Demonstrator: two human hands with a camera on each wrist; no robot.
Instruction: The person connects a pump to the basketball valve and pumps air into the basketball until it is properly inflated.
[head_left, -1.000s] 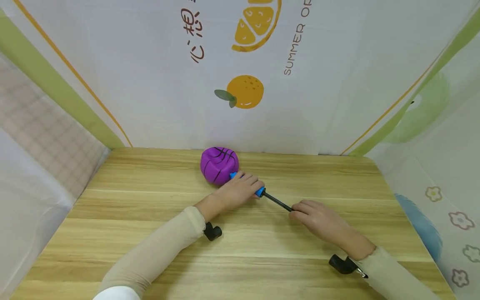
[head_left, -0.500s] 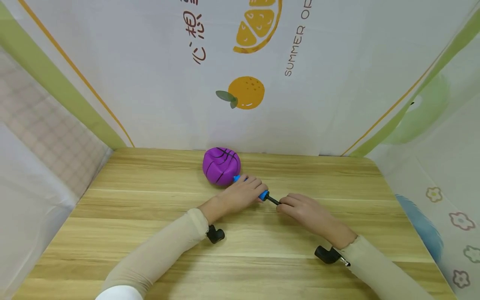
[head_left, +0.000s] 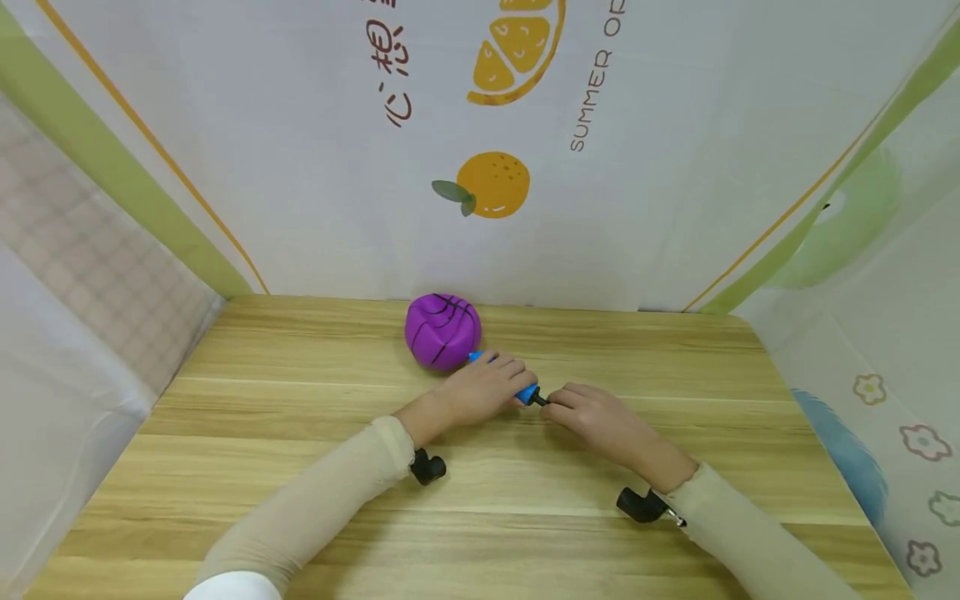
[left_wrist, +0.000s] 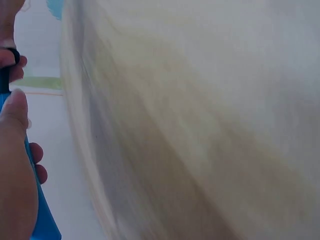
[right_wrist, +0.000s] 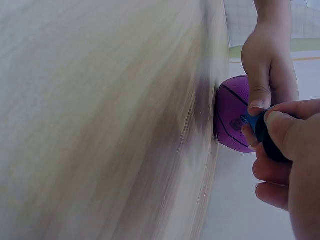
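The left hand (head_left: pixel 478 392) is gripping a blue pump (head_left: pixel 528 394) over the wooden table (head_left: pixel 300 354), the right hand (head_left: pixel 597 422) is holding its black handle (right_wrist: pixel 274 149), and the pump's tip (head_left: pixel 475 357) is maybe touching the dented purple ball (head_left: pixel 442 333).

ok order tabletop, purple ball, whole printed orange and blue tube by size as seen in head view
Tabletop
Purple ball and whole printed orange: too alike to rank
Blue tube, mostly hidden by left hand
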